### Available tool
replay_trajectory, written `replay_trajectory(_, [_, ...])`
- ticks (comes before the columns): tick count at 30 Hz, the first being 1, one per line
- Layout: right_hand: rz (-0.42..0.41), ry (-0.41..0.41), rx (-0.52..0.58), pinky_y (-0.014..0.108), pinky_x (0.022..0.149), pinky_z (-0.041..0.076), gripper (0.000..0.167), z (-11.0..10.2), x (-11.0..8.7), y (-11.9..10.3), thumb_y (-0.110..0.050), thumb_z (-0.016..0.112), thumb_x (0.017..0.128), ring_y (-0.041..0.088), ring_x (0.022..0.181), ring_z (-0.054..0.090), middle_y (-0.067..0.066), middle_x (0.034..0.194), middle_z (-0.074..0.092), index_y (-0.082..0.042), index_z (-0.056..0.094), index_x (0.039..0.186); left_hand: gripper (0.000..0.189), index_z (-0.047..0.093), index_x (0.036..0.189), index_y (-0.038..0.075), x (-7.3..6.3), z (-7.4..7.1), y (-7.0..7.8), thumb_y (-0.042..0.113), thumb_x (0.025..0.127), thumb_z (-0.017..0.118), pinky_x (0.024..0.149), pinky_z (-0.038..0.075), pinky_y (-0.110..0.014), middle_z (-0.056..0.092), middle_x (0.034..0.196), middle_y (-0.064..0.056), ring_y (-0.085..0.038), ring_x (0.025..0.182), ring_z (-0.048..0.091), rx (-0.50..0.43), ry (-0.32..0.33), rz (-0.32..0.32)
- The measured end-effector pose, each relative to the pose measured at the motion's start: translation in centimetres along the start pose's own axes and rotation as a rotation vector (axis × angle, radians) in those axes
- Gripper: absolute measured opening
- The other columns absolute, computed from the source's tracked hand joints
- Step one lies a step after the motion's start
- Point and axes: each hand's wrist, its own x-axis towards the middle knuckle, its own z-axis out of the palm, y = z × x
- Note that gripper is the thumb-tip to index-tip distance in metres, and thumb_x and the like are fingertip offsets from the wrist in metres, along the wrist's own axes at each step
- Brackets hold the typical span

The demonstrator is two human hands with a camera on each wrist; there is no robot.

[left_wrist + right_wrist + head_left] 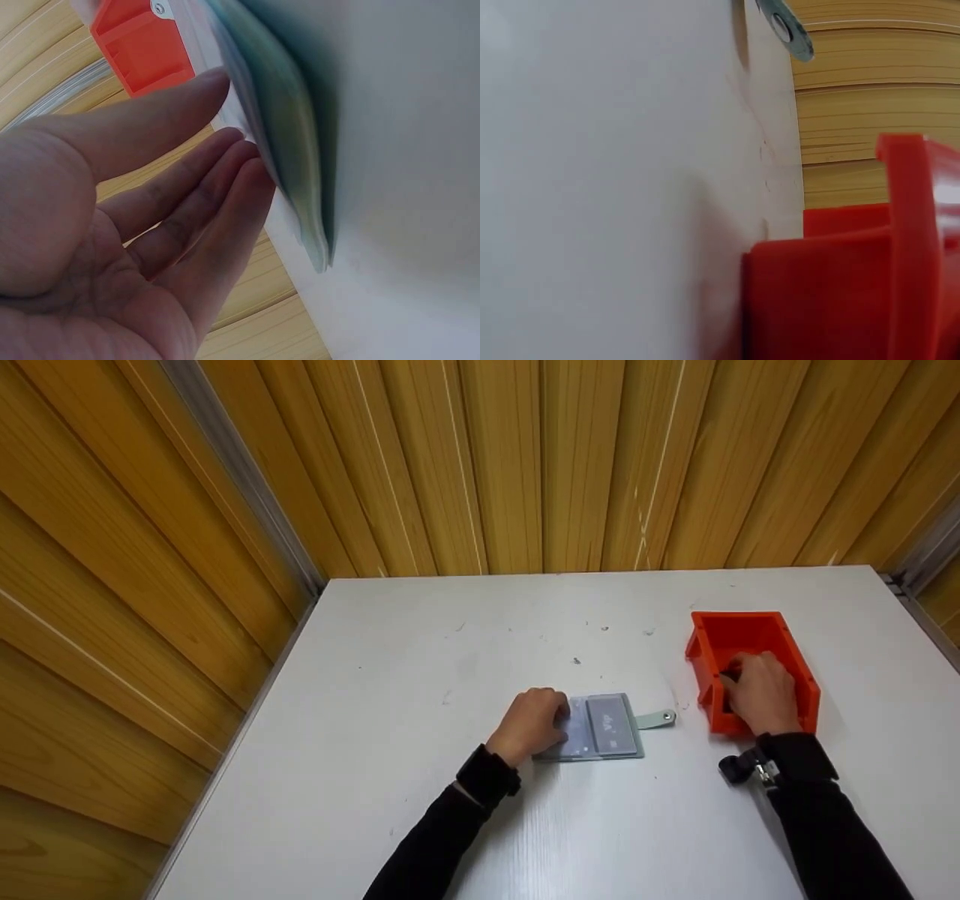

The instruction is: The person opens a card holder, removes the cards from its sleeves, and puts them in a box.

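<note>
An open card holder (611, 727) lies flat on the white table, with clear sleeves, a pale card showing on its right side and a light green cover. Its strap (656, 719) with a metal snap points right. My left hand (529, 724) rests on the holder's left part, and in the left wrist view its thumb and loosely bent fingertips touch the edge of the sleeves. Inside the red bin (807, 701) is my right hand (763, 694), fingers bent downward. A dark patch shows by its thumb; I cannot tell whether it holds anything.
The white table (405, 675) carries the bin on its right side, a short way beyond the strap. Wood-patterned panels (495, 465) stand behind the table and along its left. The bin's wall (817, 300) rises close in the right wrist view.
</note>
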Motion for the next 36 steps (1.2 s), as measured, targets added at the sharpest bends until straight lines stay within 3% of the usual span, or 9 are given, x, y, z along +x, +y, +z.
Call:
replay_trajectory(7, [0.038, 0.160, 0.034, 0.071, 0.103, 0.045, 0.044, -0.9, 0.2, -2.1, -0.016, 0.056, 0.104, 0.053, 0.110, 0.055, 0.037, 0.129, 0.055, 0.010, 0.054, 0.140, 0.023, 0.078, 0.102, 0.006, 0.1, 0.0, 0.0, 0.004, 0.080, 0.087, 0.074, 0.050, -0.022, 0.073, 0.090, -0.003, -0.009, 0.077, 0.054, 0.002, -0.002, -0.016])
replay_trajectory(10, [-0.055, 0.255, 0.122, 0.066, 0.097, 0.052, 0.043, -0.8, -0.2, -4.2, -0.021, 0.058, 0.104, 0.044, 0.105, 0.059, 0.029, 0.125, 0.061, 0.001, 0.058, 0.141, 0.023, 0.078, 0.102, 0.006, 0.1, 0.0, -0.1, 0.005, 0.081, 0.087, 0.075, 0.050, -0.023, 0.072, 0.090, -0.003, -0.010, 0.077, 0.054, 0.000, -0.008, -0.019])
replay_trajectory(12, [-0.156, 0.255, 0.171, 0.051, 0.087, 0.059, 0.040, -0.3, -0.6, -5.5, -0.022, 0.063, 0.102, 0.033, 0.093, 0.061, 0.022, 0.114, 0.064, -0.004, 0.063, 0.138, 0.023, 0.077, 0.101, 0.006, 0.1, 0.0, -0.2, 0.005, 0.080, 0.087, 0.075, 0.049, -0.023, 0.072, 0.089, -0.003, -0.010, 0.078, 0.054, 0.002, -0.006, -0.011])
replay_trajectory(14, [-0.273, 0.166, 0.201, 0.033, 0.078, 0.058, 0.037, 0.5, -1.0, -6.5, -0.020, 0.068, 0.100, 0.025, 0.085, 0.059, 0.016, 0.103, 0.065, -0.006, 0.065, 0.135, 0.023, 0.077, 0.099, 0.005, 0.1, 0.0, -0.2, 0.005, 0.080, 0.088, 0.076, 0.049, -0.024, 0.072, 0.089, -0.004, -0.011, 0.079, 0.055, 0.006, 0.000, 0.003])
replay_trajectory(17, [-0.386, -0.079, 0.212, 0.017, 0.073, 0.051, 0.042, 1.8, -1.6, -7.2, -0.018, 0.074, 0.097, 0.018, 0.082, 0.060, 0.009, 0.101, 0.065, -0.008, 0.066, 0.137, 0.023, 0.077, 0.098, 0.005, 0.0, -0.1, -0.3, 0.006, 0.079, 0.088, 0.075, 0.049, -0.024, 0.072, 0.088, -0.004, -0.012, 0.080, 0.057, 0.013, 0.010, 0.023])
replay_trajectory(20, [-0.412, -0.337, 0.178, 0.019, 0.077, 0.052, 0.054, 2.9, -2.1, -7.4, -0.024, 0.078, 0.094, 0.018, 0.089, 0.059, 0.008, 0.108, 0.062, -0.010, 0.061, 0.143, 0.023, 0.077, 0.099, 0.005, -0.1, -0.1, -0.3, 0.006, 0.079, 0.088, 0.075, 0.049, -0.025, 0.072, 0.089, -0.004, -0.012, 0.079, 0.057, 0.015, 0.010, 0.026])
replay_trajectory(23, [-0.386, -0.500, 0.109, 0.023, 0.078, 0.050, 0.069, 3.7, -2.5, -7.4, -0.034, 0.081, 0.091, 0.019, 0.096, 0.054, 0.006, 0.110, 0.055, -0.012, 0.055, 0.150, 0.023, 0.077, 0.100, 0.005, -0.1, 0.0, -0.2, 0.006, 0.079, 0.088, 0.076, 0.051, -0.025, 0.073, 0.090, -0.004, -0.012, 0.079, 0.058, 0.015, 0.008, 0.024])
replay_trajectory(28, [-0.342, -0.583, 0.049, 0.024, 0.077, 0.046, 0.085, 4.1, -2.8, -7.1, -0.047, 0.084, 0.085, 0.019, 0.100, 0.049, 0.004, 0.109, 0.048, -0.011, 0.050, 0.154, 0.023, 0.077, 0.100, 0.005, -0.1, 0.0, -0.2, 0.005, 0.079, 0.087, 0.078, 0.052, -0.026, 0.074, 0.091, -0.005, -0.012, 0.080, 0.059, 0.010, 0.004, 0.017])
replay_trajectory(36, [-0.342, -0.575, 0.065, 0.025, 0.071, 0.039, 0.080, 4.1, -2.5, -6.8, -0.046, 0.087, 0.081, 0.018, 0.092, 0.046, 0.003, 0.099, 0.046, -0.018, 0.056, 0.149, 0.023, 0.077, 0.101, 0.005, 0.1, -0.1, -0.2, 0.006, 0.080, 0.088, 0.079, 0.052, -0.026, 0.073, 0.091, -0.004, -0.012, 0.081, 0.058, 0.006, -0.003, 0.011])
